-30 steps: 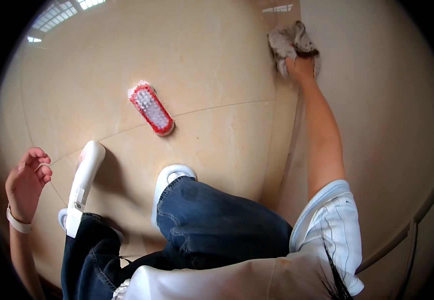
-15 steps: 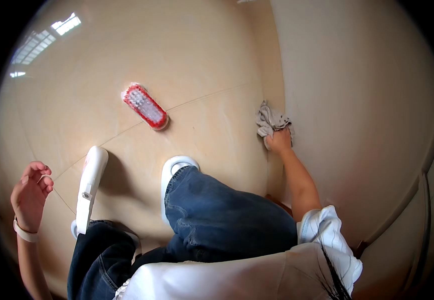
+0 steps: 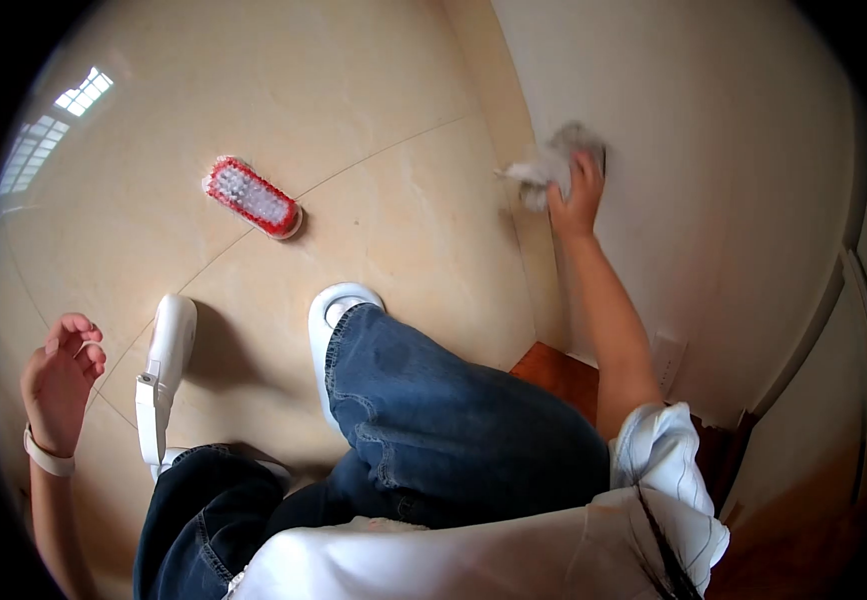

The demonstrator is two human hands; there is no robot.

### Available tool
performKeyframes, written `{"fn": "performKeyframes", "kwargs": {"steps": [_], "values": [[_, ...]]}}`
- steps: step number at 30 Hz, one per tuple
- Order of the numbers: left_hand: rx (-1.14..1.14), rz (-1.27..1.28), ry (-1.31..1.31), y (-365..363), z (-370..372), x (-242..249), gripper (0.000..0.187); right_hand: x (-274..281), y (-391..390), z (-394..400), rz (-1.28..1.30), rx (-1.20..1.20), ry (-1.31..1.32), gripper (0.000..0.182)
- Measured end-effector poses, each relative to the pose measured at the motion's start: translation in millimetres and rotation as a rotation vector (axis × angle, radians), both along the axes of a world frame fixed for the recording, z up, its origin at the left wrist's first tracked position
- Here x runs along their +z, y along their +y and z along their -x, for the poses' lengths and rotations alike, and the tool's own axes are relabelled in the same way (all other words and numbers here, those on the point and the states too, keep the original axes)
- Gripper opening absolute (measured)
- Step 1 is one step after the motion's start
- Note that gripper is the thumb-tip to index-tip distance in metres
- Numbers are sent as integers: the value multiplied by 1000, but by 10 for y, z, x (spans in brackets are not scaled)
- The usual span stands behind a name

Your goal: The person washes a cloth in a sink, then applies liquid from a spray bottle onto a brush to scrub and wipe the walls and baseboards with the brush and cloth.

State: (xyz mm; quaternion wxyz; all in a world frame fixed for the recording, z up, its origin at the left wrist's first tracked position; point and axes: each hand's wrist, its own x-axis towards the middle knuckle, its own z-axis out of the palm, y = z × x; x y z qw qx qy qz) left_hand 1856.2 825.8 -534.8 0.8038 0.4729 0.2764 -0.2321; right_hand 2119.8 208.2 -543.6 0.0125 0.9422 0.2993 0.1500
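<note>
My right hand (image 3: 579, 205) is closed on a crumpled greyish cloth (image 3: 562, 160), pressed against the pale wall (image 3: 714, 200) just above its base strip. The cloth is blurred by motion. At the left edge my left hand (image 3: 62, 385) is held up with the palm turned inward, its fingers loosely curled and apart, nothing in them. A white band circles that wrist. Nearest to this hand is a long white object (image 3: 169, 340) with a hinge-like joint. On the tiled floor lies a scrubbing brush (image 3: 254, 198), its red and white bristles facing up.
A white slipper (image 3: 322, 345) is on my foot in the middle, below a bent knee in jeans (image 3: 454, 400). A reddish-brown wooden piece (image 3: 559, 378) stands by the wall base. A white wall socket plate (image 3: 666, 360) sits behind my right forearm.
My right hand and the cloth have moved up along the wall. The view has shifted a little, so the brush appears further left. My left hand stays nearly still.
</note>
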Motion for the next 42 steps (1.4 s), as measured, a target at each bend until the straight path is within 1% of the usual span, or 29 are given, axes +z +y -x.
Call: {"fn": "performKeyframes", "kwargs": {"steps": [1, 3, 4, 6, 7, 8, 10, 14, 17, 19, 20, 21, 22, 23, 24, 25, 26, 28, 29, 30, 32, 33, 34, 36, 38, 39, 40, 41, 42], "values": [[3, -2, 5, 33, 49, -21, 37, -33, 197, -283, 22, 42, 4, 37], [61, -80, 136, 100, 180, -96, 35, -58, 560, -763, 209, 52, -37, 36], [67, -75, 136, 106, 228, -111, 35, -72, 655, -920, 214, 58, -39, 36], [127, -42, 212, 112, 276, -146, 34, -110, 797, -1178, 354, 41, -15, 37], [130, -40, 207, 89, 287, -133, 33, -124, 810, -1173, 438, -23, 35, 38], [137, -52, 199, 39, 293, -96, 33, -156, 745, -1111, 425, -19, 27, 38], [117, -82, 207, -16, 295, -44, 32, -244, 595, -909, 617, -153, 273, 40], [95, -103, 197, -21, 300, -10, 32, -311, 244, -415, 572, -183, 293, 45], [60, -92, 153, 23, 329, -95, 28, -384, -132, 70, 476, -221, 292, 44], [-88, -187, 215, 17, 400, -119, 25, -492, -203, 339, 397, -211, 252, 44], [-208, -226, 213, 30, 422, -145, 19, -527, -161, 498, 187, -391, 335, 44], [-412, -509, 77, -2, 500, -229, 27, -578, -110, 638, -23, -573, 420, 44], [-617, -782, -67, -42, 571, -318, 38, -628, -47, 705, -30, -583, 422, 44], [-630, -788, -73, -66, 589, -340, 38, -617, 150, 730, -137, -770, 508, 42], [-758, -941, -223, -100, 573, -349, 55, -629, 320, 751, -248, -962, 586, 39], [-887, -1081, -383, -142, 548, -346, 72, -705, 459, 787, -679, -1035, 736, 37], [-908, -1073, -405, -196, 510, -329, 72, -802, 596, 821, -1125, -1074, 860, 34], [-764, -909, -476, -290, 385, -262, 92, -899, 901, 820, -1492, -1006, 1288, 32], [-725, -894, -505, -330, 337, -250, 97, -747, 1198, 876, -1476, -958, 1433, 33], [-686, -859, -506, -389, 294, -219, 98, -587, 1533, 901, -1451, -897, 1582, 34], [-634, -800, -596, -459, 258, -200, 99, -580, 2013, 952, -1355, -781, 1821, 33], [-568, -707, -577, -509, 267, -229, 98, -597, 2254, 982, -1265, -676, 1898, 35], [-579, -710, -574, -559, 273, -285, 98, -614, 2485, 1029, -1168, -571, 1973, 37], [-547, -729, -663, -638, 267, -439, 92, -698, 2931, 1211, -1218, -442, 2078, 41], [-613, -814, -809, -617, 216, -462, 83, -938, 3198, 1467, -1084, -354, 1896, 45], [-593, -813, -775, -630, 218, -458, 75, -980, 3280, 1615, -998, -194, 1697, 59], [-629, -940, -871, -632, 203, -426, 65, -1116, 3323, 1697, -665, -135, 1328, 64], [-613, -796, -798, -632, 195, -418, 58, -1235, 3293, 1741, -612, -80, 1267, 63], [-593, -654, -726, -618, 203, -418, 51, -1080, 3280, 1721, -566, -29, 1202, 63]]}}
